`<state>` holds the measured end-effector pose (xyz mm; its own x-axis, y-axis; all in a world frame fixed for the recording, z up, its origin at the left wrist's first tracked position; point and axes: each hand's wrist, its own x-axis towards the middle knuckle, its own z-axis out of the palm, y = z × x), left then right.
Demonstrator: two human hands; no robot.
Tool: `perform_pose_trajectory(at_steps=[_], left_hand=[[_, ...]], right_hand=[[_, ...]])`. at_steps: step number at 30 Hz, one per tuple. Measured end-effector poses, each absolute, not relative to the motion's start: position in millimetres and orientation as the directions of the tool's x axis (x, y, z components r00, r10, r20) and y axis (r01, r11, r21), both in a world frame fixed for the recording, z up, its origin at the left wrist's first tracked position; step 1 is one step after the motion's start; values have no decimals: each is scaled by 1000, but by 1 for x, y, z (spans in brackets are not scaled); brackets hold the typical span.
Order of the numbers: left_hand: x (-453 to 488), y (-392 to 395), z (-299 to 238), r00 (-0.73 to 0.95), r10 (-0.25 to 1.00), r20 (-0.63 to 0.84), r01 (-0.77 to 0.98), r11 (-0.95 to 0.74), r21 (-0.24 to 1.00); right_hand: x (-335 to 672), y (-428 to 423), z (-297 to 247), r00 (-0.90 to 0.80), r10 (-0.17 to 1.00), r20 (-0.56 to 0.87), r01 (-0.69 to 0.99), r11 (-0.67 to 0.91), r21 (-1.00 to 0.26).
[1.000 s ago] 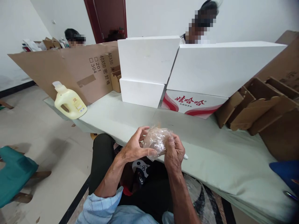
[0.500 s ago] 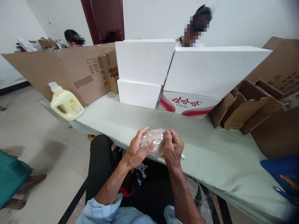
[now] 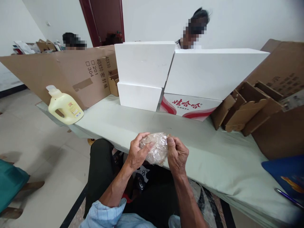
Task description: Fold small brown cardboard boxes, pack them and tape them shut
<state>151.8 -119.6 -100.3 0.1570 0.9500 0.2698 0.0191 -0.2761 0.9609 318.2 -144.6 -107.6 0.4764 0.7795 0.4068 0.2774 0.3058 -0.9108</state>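
I saw left hand (image 3: pixel 137 154), right hand (image 3: pixel 177 155) both curled tight around crumpled clear plastic bag (image 3: pixel 155 149), lower centre of frame, over worktop (image 3: pixel 213 155) edge. Judged risk: thin film tearing under opposed pull.

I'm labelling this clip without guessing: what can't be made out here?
In the head view:
- Contents of the clear bag: blurred by creased plastic, partly covered by the left hand and right hand.
- Blue item: cut off by the right edge.
- Label of the yellow bottle: too small to read.
- Person behind the white boxes: hidden below the head.
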Motion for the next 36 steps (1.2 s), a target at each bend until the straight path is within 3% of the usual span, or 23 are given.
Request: perform_pose_trajectory(at_steps=[4,11,17,23,27,31,33,36], left_hand=[[151,-118,-101,159,941,299,39,-308,950],[148,-110,-104,145,925,351,23,-358,934],[153,-108,-109,167,910,381,99,-400,911],[156,-107,-116,157,911,382,128,-403,906],[154,-97,-123,138,948,288,133,-305,943],[143,-80,-135,259,946,193,42,-211,977],[132,-69,-147,284,951,121,8,-129,992],[115,-56,-170,163,987,13,85,-27,996]], right_hand=[[315,-146,-105,453,797,401,296,290,-910],[309,-165,-110,176,795,580,518,426,-741],[309,-171,-126,196,865,462,590,272,-760],[305,-164,-130,225,830,511,552,323,-768],[305,-159,-132,196,899,393,519,245,-819],[325,-142,-139,111,958,264,415,197,-888],[345,-121,-145,186,958,217,361,139,-922],[384,-77,-154,377,918,123,301,5,-954]])
